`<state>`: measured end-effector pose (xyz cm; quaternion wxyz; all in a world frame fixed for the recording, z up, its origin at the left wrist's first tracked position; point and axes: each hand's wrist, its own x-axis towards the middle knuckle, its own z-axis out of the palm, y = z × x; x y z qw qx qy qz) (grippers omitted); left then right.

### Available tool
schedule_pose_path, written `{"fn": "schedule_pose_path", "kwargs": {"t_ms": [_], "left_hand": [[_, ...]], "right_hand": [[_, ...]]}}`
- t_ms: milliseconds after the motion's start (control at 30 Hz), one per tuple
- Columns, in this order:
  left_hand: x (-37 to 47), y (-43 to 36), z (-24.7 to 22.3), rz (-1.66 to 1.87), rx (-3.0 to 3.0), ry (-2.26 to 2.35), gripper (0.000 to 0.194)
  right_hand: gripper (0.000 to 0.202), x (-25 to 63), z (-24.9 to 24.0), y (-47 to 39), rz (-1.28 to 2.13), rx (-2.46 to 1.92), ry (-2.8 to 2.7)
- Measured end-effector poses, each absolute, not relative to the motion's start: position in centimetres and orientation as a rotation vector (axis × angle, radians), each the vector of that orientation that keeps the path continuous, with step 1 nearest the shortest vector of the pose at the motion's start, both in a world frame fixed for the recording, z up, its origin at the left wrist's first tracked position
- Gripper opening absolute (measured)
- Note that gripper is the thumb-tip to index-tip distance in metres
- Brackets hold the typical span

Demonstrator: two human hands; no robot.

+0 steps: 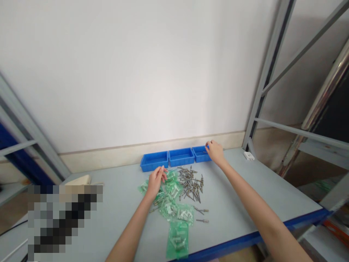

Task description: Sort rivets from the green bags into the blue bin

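Above a cluster of green plastic bags point(168, 206) of small metal parts is my left hand point(156, 179), its fingers loosely bent and apart, with nothing visible in them. Whether it touches the bags I cannot tell. My right hand point(215, 152) is at the right blue bin point(201, 157), its fingers closed. A thin metal piece point(205, 152) shows at the fingertips, mostly hidden by the hand. Between the hands lies a loose pile of metal bolt-like pieces point(191, 185), each a thin shank with a thicker sleeve.
Two more blue bins, the left one point(155, 162) and the middle one point(181, 157), stand in the row along the wall. One bag point(177, 240) lies near the table's blue front edge point(226, 249). A white plug-like block point(248, 156) sits far right, near the metal frame point(261, 87).
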<state>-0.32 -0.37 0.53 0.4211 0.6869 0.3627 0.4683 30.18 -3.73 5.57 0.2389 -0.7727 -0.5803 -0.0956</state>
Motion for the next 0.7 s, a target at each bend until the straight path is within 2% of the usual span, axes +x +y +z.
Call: {"fn": "schedule_pose_path", "kwargs": {"t_ms": [133, 233, 400, 700], "left_hand": [[-0.1, -0.6, 0.5, 1.145, 1.74, 0.879, 0.051], [0.2, -0.9, 0.6, 1.119, 1.767, 0.856, 0.049], [0.3, -1.0, 0.2, 1.091, 1.805, 0.847, 0.047], [0.1, -1.0, 0.2, 1.077, 1.834, 0.86, 0.046]], "right_hand": [[0.019, 30.1, 3.9, -6.7, 0.202, -1.694, -2.255], [0.022, 29.9, 2.1, -8.5, 0.386, -1.537, -2.357], [0.008, 29.3, 0.4, -9.6, 0.308, -1.588, -2.231], [0.01, 27.6, -0.2, -7.7, 0.118, -1.614, -2.218]]}}
